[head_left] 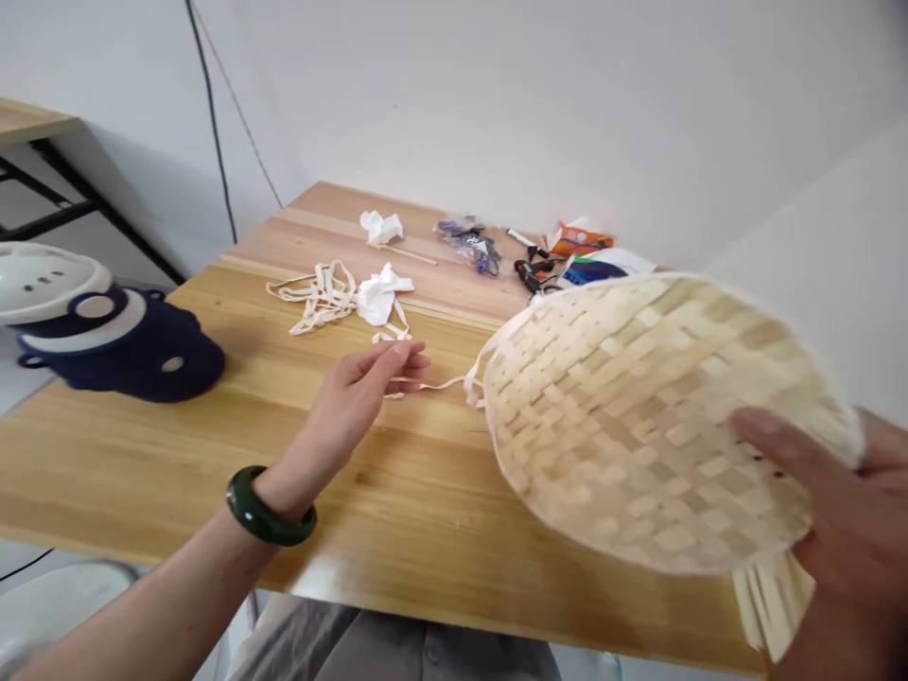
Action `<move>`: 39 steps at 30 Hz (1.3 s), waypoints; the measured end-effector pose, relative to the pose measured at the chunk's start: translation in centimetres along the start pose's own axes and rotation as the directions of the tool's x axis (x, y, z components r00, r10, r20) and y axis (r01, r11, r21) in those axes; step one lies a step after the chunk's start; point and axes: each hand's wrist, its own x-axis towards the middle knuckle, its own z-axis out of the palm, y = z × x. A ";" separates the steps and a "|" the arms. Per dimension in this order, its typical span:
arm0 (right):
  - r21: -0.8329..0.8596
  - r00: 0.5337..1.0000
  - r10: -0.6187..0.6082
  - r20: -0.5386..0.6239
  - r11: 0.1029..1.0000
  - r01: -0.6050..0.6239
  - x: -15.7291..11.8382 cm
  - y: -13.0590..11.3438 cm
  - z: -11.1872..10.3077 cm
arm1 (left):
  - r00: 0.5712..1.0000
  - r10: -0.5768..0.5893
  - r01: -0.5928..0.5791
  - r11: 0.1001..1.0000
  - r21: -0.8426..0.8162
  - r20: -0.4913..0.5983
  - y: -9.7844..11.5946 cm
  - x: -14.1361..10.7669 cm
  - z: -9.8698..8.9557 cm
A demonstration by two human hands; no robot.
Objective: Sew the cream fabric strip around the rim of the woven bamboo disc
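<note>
Left hand (347,407) half open, fingers right at the cream tape (440,385) - can't tell if pinched - tape runs to the rim of the woven bamboo fan (638,426), gripped by the right hand (851,539), raised near-right above the table (397,492), seemingly to keep the tape reachable.

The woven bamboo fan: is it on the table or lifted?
Lifted: the right hand grips the woven bamboo fan in the air above the wooden table.

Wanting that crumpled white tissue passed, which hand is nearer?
Left. The left hand is just in front of the tissue, apart; the right hand is far right, holding a bamboo fan.
</note>
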 end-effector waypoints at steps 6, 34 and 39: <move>0.372 0.872 0.442 0.208 0.789 -0.489 2.3 3.1 2.7 | 0.986 0.064 -0.056 0.997 -0.054 0.157 -1.3 0.8 2.9; 0.347 0.927 0.248 0.281 0.875 -0.339 1.1 11.4 4.6 | 0.931 -0.358 0.347 0.929 -0.126 -0.072 -2.9 4.1 1.6; 0.131 0.964 0.234 0.127 0.959 -0.250 1.7 13.0 3.9 | 0.864 -0.373 0.331 0.927 -0.176 -0.338 -0.2 3.3 -1.4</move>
